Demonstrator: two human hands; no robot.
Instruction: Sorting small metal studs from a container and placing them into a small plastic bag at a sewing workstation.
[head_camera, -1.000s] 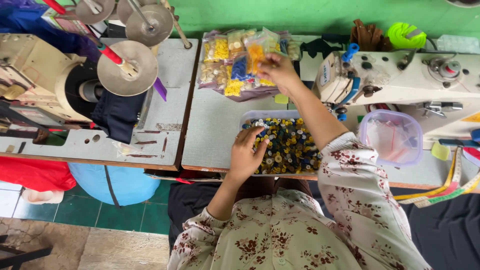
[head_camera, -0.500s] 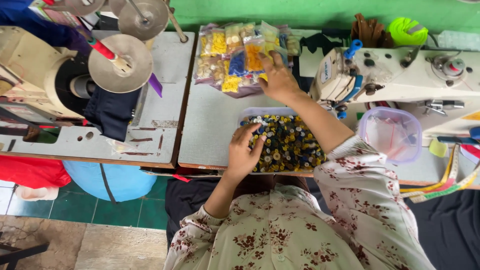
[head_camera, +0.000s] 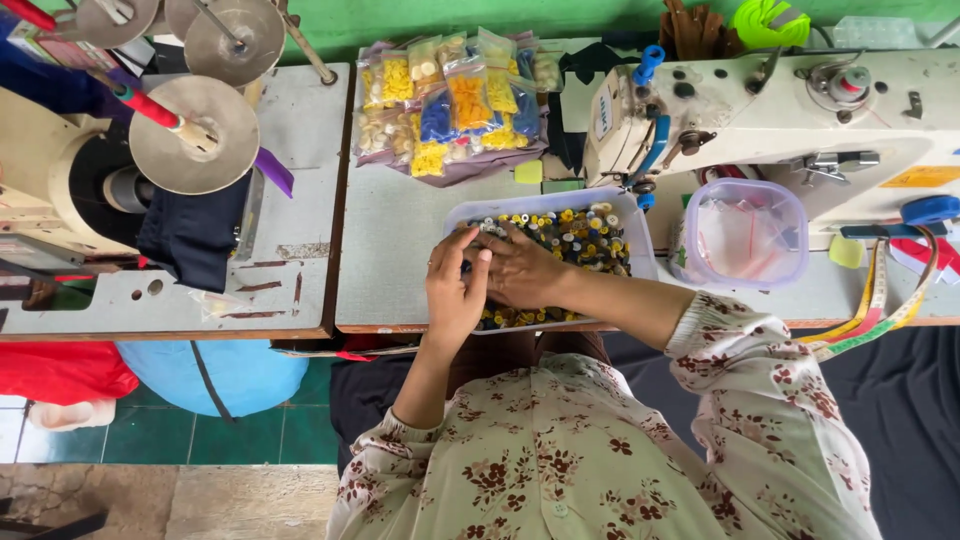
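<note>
Small clear bags of yellow, orange and blue buttons lie heaped on the tabletop beyond my hands.

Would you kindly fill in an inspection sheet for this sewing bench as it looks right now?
Surface: grey table top, worn, beside a second scratched top.
Job's things: clear tray of mixed buttons at the front edge.
Clutter: small bags of yellow, blue and orange buttons; clear lidded tub; tape measure.
Hands: left hand and right hand both over the tray, touching each other; whether they pinch a button cannot be told.
Cables: nothing seen.
Surroundings: white sewing machine on the right, machine with metal discs on the left, green wall, tiled floor.
</note>
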